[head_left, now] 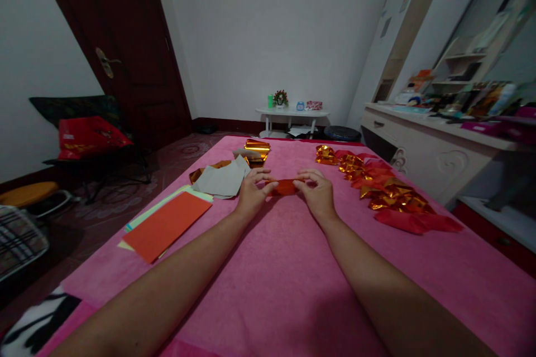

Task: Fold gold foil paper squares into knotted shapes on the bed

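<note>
Between my two hands, low over the pink cloth, is a small strip of orange-red paper. My left hand pinches its left end between thumb and fingers. At the opposite end, my right hand grips it the same way. Left of my left hand lie grey-white paper pieces and a roll of shiny gold foil. Closer to me on that side, an orange sheet tops a stack of coloured paper. To the right stretches a row of crumpled gold foil pieces and red folded paper pieces.
Everything rests on a pink-covered table. Beyond its far edge stands a small white table with a potted plant. A cluttered white dresser is at the right. On the left, a chair holds a red bag.
</note>
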Demonstrator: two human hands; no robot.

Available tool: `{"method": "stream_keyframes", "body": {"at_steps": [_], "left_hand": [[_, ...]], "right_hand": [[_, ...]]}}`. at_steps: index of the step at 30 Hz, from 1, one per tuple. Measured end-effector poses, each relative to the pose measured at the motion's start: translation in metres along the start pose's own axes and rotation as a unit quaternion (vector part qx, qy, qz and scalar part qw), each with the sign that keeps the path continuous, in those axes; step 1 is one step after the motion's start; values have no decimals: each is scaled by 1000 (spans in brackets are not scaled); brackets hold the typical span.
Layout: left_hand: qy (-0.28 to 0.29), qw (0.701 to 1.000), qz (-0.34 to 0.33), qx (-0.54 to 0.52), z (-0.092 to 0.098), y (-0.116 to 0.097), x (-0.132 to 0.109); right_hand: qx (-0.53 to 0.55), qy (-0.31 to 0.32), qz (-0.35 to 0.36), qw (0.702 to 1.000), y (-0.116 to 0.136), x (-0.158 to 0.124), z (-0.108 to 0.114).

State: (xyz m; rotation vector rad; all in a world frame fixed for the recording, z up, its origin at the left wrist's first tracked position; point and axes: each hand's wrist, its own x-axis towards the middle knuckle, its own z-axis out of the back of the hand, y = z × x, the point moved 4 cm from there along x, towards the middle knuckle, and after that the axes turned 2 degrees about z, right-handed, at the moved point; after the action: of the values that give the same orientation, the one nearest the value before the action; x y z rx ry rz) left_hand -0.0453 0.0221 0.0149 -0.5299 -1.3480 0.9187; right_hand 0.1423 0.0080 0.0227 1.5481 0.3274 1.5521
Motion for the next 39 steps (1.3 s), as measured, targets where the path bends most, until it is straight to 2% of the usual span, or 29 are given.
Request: {"method": "stream_keyframes", "body": {"at_steps": [3, 5, 8, 13, 22, 26, 33, 39], "left_hand": [[43, 996, 65, -49, -5, 2, -1], [36, 994, 82, -56, -5, -1, -2], [22, 998, 57, -31, -3, -10, -3], [53, 999, 11, 2, -7, -22, -8], [31, 999, -15, -22, -4, -22, -8], [28, 999, -12, -16, -3, -24, -8], [24, 999, 17, -32, -4, -13, -7], [21, 998, -65, 14, 0, -25, -7]], "right_hand": [[4, 15, -37, 999, -5, 1, -2], [-15, 24, -21, 999, -2, 1, -3], [-75, 57, 53, 994, 14, 1, -7], [-160, 105, 125, 973, 36, -2, -15], [-99, 99, 73, 988, 25, -3, -14], [-101, 95, 78, 987, 28, -5, -14], [-133, 69, 99, 984, 32, -7, -12], [-108, 64, 90, 988, 29, -7, -12]]}}
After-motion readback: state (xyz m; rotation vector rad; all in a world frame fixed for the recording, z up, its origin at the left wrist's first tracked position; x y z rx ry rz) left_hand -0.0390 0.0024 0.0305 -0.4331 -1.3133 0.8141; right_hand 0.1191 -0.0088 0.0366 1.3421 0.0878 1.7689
